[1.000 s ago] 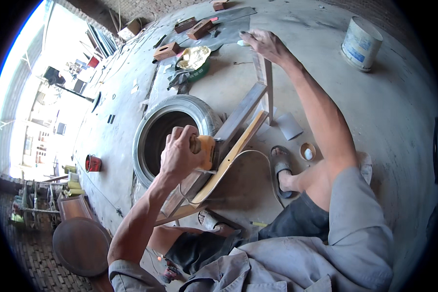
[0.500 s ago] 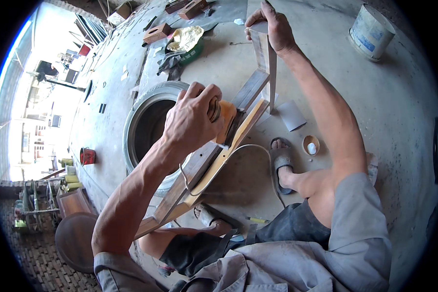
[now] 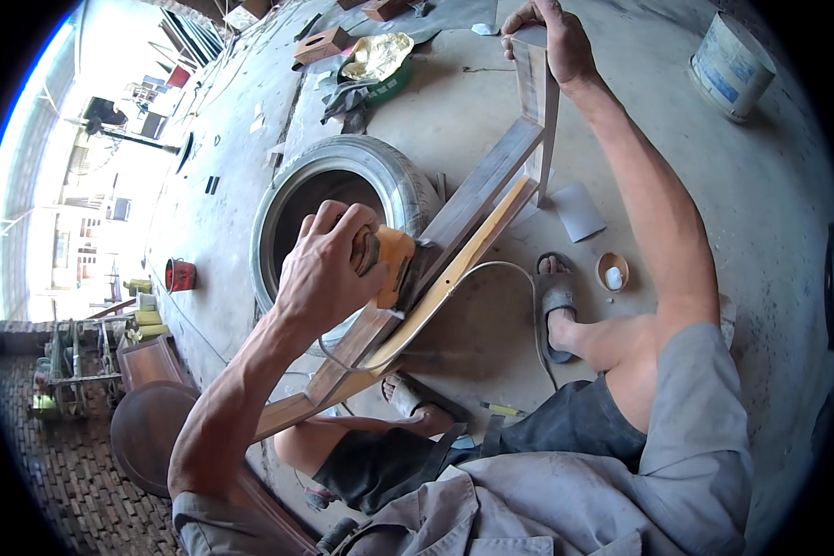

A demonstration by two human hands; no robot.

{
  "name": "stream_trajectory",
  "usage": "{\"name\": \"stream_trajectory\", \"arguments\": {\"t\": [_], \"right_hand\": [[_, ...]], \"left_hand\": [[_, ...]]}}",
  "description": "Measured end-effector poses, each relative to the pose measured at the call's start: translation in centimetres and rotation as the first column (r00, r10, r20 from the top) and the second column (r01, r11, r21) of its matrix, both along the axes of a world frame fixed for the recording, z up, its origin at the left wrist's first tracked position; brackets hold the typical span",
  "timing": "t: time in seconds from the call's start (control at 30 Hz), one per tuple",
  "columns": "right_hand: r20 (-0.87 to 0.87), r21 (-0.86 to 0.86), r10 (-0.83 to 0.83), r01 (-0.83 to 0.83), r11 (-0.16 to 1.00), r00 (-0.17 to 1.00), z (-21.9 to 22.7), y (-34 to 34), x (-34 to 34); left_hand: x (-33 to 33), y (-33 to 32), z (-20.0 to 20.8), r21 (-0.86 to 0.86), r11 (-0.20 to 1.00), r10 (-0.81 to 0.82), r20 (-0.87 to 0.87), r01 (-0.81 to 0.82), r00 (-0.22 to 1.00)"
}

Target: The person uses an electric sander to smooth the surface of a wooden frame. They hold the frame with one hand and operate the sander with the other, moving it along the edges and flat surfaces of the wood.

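1. One hand, the left (image 3: 324,264), has its fingers curled firmly round the top of an orange sander (image 3: 396,264). Full grip, basically closed on it.
2. Right hand (image 3: 568,46) is half open, fingers and thumb hooked over the far end of the wooden frame (image 3: 469,208). Can't tell how hard it's squeezing.
3. Big change: half a second ago the sander was further up, nearer the right hand. Now it's back down the dark board (image 3: 493,174), beside the yellowish rail (image 3: 482,236). Looks like back-and-forth passes, so the sanding seems mid-stroke rather than done.
4. That frame runs slantwise in front of the person, just beside the tyre (image 3: 394,176). Hard to say if it's leaning on it.
5. Label check: the whitish bucket (image 3: 732,69) off to the right has blue print, too small to read. Sander's dark markings? Also unreadable, sorry.
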State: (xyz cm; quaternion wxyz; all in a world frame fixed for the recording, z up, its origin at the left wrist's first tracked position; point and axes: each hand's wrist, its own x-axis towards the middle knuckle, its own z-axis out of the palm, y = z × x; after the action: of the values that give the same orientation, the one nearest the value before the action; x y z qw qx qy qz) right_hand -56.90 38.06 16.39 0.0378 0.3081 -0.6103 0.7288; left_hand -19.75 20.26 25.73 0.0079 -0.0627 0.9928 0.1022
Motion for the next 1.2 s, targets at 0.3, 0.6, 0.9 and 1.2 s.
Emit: {"name": "stream_trajectory", "arguments": {"t": [0.3,0.6,0.9,1.2], "right_hand": [[-0.007,0.015,-0.024,0.025,1.0,1.0,-0.1,0.4,-0.2],[0.157,-0.043,0.155,-0.15,0.988,0.975,0.7,0.4,1.0],[0.166,-0.023,0.139,-0.137,0.99,0.976,1.0,0.9,0.9],[0.181,-0.019,0.118,-0.116,0.993,0.976,1.3,0.5,1.3]], "left_hand": [[-6.7,1.3,-1.1,0.019,0.993,-0.113,-0.031,0.114,0.993],[-11.8,2.3,-1.1,-0.003,0.992,-0.125,0.001,0.125,0.992],[-10.3,2.7,-1.1,-0.003,0.99,-0.14,-0.026,0.14,0.99],[-3.9,1.5,0.0,0.001,0.999,-0.053,0.007,0.053,0.999]]}}
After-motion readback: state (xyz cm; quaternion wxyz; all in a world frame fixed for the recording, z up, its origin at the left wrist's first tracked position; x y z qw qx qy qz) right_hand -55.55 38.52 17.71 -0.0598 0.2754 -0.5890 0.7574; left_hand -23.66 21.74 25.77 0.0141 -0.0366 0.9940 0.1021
